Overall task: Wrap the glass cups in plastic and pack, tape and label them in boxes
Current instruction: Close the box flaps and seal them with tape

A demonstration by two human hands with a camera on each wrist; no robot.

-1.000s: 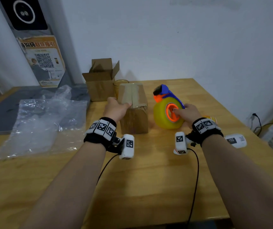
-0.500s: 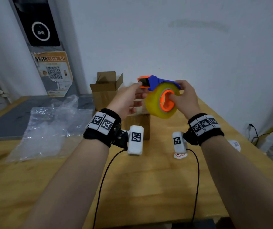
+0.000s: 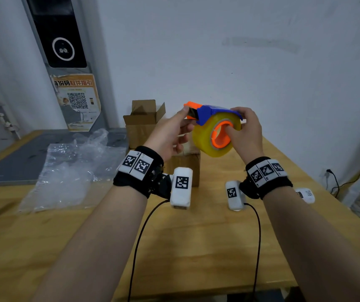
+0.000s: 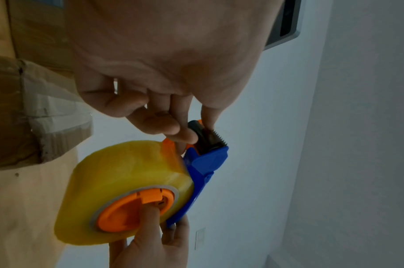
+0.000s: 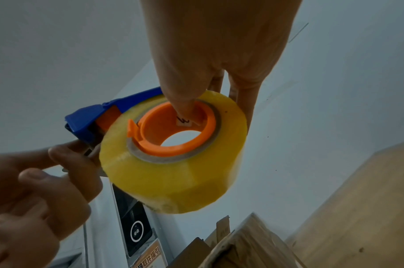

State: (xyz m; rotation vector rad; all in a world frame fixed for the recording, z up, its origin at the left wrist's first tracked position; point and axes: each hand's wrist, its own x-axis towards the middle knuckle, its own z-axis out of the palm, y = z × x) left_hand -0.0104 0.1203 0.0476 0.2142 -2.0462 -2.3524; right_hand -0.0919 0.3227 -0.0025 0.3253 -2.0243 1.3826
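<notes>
The tape dispenser (image 3: 215, 129), a blue frame with an orange core and a fat yellowish roll, is held up in the air above the far middle of the wooden table (image 3: 196, 247). The right hand (image 3: 245, 136) grips it with the thumb hooked inside the orange core and the fingers curled over the blue frame on the far side. The left hand (image 3: 170, 132) pinches at the toothed cutter end, thumb and forefinger closed there; whether they hold a tape end cannot be made out. Below the hands, a taped cardboard box (image 3: 185, 166) stands on the table, mostly hidden by the left wrist. Farther back on the left is an open box (image 3: 142, 123) with its flaps up. Crumpled plastic wrap (image 3: 72, 171) lies at the left of the table.
</notes>
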